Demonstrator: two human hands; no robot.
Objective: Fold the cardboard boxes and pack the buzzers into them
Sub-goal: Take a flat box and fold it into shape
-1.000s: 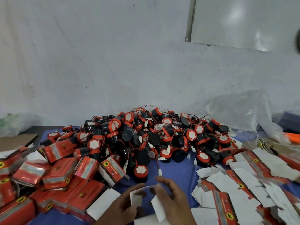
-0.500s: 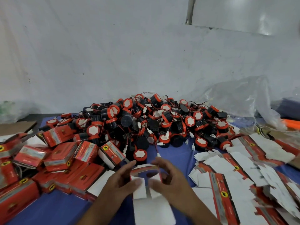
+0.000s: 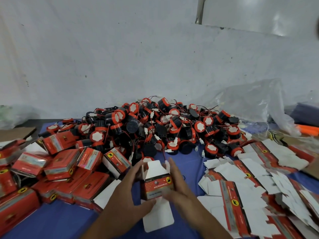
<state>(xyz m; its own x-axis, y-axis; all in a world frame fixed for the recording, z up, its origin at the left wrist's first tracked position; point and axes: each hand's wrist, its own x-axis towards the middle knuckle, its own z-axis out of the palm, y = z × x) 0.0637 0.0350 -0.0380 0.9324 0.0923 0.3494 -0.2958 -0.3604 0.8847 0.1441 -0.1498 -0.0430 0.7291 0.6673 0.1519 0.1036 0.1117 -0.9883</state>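
Half-folded box (image 3: 158,185) between left hand (image 3: 132,186), right hand (image 3: 178,184)

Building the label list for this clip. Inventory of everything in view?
buzzers: big pile, too many to count, black with red rims and white faces, back centre
folded boxes: a dozen or more, red, heaped on the left
flat box blanks: many, white and red, spread on the right
half-folded box: one, red with white flaps, front centre
cloth: one, blue, under everything
plastic bag: one, clear, back right
cardboard sheet: one, brown, left edge
orange thing: one, right edge, cannot tell what
wall: white, behind
left grip: bare hand, holds the half-folded box's left side
right grip: bare hand, holds its right side
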